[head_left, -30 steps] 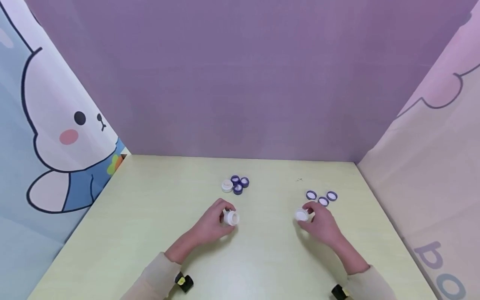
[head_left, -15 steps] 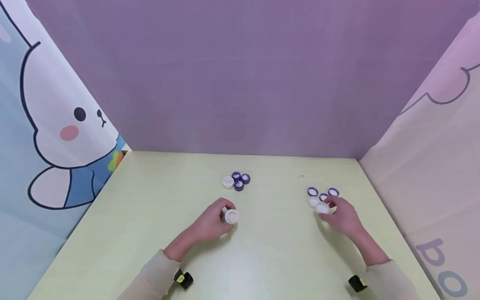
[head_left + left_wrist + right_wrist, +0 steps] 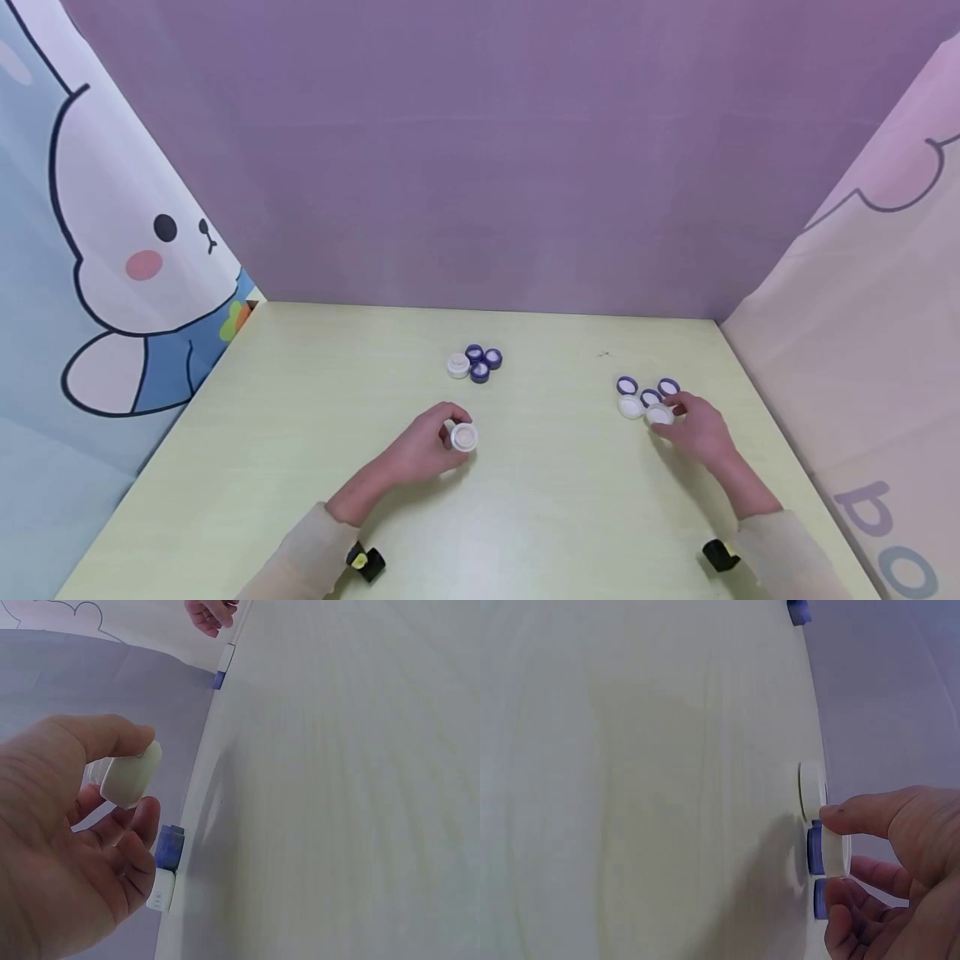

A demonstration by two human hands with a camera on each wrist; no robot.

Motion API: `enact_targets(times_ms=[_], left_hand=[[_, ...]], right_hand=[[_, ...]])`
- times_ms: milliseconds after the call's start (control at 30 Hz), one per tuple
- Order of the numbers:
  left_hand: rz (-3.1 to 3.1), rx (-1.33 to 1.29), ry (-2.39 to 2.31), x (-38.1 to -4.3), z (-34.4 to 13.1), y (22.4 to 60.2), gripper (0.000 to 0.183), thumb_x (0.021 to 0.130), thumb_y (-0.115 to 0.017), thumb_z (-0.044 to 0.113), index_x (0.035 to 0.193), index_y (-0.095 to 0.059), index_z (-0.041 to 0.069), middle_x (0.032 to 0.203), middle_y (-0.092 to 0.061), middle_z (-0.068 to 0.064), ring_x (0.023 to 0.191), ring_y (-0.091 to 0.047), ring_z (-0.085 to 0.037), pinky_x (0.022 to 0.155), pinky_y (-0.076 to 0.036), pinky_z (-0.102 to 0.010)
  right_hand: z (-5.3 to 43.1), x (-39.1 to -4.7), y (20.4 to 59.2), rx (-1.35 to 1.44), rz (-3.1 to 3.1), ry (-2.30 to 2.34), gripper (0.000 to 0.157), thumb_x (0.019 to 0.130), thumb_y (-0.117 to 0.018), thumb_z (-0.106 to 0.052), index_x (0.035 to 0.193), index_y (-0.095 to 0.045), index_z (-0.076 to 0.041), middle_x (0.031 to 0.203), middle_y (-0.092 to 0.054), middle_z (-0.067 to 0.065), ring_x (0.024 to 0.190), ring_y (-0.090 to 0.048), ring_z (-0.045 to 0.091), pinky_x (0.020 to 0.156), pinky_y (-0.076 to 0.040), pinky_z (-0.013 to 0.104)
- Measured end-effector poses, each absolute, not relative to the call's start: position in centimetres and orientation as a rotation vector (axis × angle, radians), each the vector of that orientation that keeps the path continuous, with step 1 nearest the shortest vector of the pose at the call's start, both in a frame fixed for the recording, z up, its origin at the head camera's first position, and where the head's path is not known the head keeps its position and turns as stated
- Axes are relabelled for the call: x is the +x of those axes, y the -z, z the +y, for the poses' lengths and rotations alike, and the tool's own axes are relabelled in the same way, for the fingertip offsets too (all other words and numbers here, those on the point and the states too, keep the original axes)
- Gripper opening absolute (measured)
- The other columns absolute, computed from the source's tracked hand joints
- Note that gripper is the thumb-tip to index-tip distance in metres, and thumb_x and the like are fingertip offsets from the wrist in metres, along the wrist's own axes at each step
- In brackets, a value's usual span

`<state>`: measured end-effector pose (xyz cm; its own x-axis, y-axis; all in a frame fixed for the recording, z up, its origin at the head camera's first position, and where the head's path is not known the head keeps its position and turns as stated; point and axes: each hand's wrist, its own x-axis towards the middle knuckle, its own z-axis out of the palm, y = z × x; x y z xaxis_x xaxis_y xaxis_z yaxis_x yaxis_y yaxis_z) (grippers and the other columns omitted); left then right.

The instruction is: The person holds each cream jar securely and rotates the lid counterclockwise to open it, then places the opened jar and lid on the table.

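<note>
My left hand point(image 3: 429, 448) holds a small white jar point(image 3: 464, 437) above the table, its round mouth turned toward the head camera. In the left wrist view, thumb and fingers grip the sides of that jar point(image 3: 131, 778). At the right, my right hand point(image 3: 699, 431) pinches a round white lid point(image 3: 659, 415) between thumb and fingers. The right wrist view has this lid point(image 3: 835, 851) tilted on edge, close over the tabletop. Another white lid point(image 3: 631, 407) lies just left of it. Blue-rimmed lids point(image 3: 627, 385) lie behind, one partly covered by the held lid.
Toward the back middle of the pale table point(image 3: 555, 517), a white jar point(image 3: 458, 365) stands against a cluster of small blue jars point(image 3: 480, 372). A purple panel point(image 3: 480, 167) rises along the back edge, with printed cloths on both sides.
My right hand has moved right with the white lid, and another white lid now shows on the table beside the blue ones. In my left hand the jar has tipped slightly, its mouth facing the camera more.
</note>
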<state>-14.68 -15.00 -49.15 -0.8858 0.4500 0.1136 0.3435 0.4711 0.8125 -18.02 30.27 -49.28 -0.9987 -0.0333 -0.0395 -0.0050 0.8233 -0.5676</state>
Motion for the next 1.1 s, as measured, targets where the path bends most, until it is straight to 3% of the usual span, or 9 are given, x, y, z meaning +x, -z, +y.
enact_targets(times_ms=[633,1100], left_hand=[[2.576,0.745,-1.343,-15.02,-15.3,49.22,0.039,0.082,-0.078,0.007,0.113,-0.057,0.012,0.1,-0.057,0.002,0.082,-0.057,-0.023,0.069,-0.05,-0.029],[2.557,0.752,-1.304,-15.24,-15.62,49.77,0.038,0.08,-0.079,0.009,0.112,-0.058,0.014,0.101,-0.059,0.006,0.082,-0.057,-0.017,0.071,-0.05,-0.029]], right_hand=[[31.06,-18.41,49.24,-0.01,2.935,0.866,0.051,0.078,-0.079,-0.024,0.112,-0.056,0.007,0.103,-0.06,0.023,0.086,-0.057,0.032,0.07,-0.046,0.04],[31.06,-18.36,49.71,0.018,2.873,0.903,0.055,0.079,-0.078,-0.023,0.118,-0.053,0.007,0.103,-0.061,0.019,0.086,-0.057,0.029,0.07,-0.047,0.037]])
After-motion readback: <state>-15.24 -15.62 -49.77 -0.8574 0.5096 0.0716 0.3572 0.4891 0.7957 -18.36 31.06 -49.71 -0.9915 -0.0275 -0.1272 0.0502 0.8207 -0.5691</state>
